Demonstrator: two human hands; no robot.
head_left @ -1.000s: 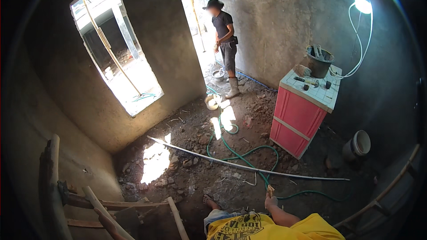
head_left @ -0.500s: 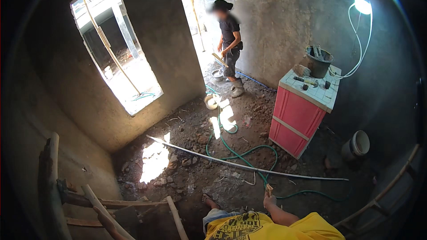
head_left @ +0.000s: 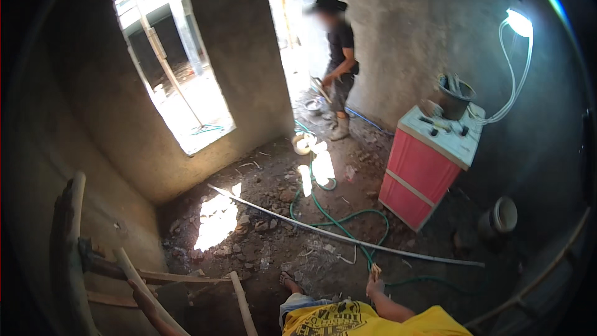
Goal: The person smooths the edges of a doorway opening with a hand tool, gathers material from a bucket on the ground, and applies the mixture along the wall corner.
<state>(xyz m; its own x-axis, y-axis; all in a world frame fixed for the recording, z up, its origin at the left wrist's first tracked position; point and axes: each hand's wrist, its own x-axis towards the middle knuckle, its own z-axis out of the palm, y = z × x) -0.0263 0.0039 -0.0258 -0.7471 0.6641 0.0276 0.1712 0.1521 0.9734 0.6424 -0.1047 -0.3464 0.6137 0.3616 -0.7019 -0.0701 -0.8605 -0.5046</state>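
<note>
My right hand (head_left: 374, 285) reaches out from the bottom edge above my yellow shirt (head_left: 354, 322). Its fingers are closed on a small tan object (head_left: 375, 269) that I cannot identify. My left hand is not in view. One of my feet, in a sandal (head_left: 288, 281), shows to the left of the hand. Far below lies a rubble-strewn dirt floor. A long white pipe (head_left: 323, 230) and a green hose (head_left: 348, 218) cross it beneath my hand.
Another person (head_left: 339, 68) stands by the bright doorway, holding a tool. A red cabinet (head_left: 423, 177) carries a bucket (head_left: 454, 96) and small tools, with a lit lamp (head_left: 519, 22) above it. Wooden scaffold poles (head_left: 124, 267) stand at left. A pot (head_left: 500, 216) sits at right.
The person by the doorway has turned and shifted a little, lowering the hands to a tool. My right hand has barely moved.
</note>
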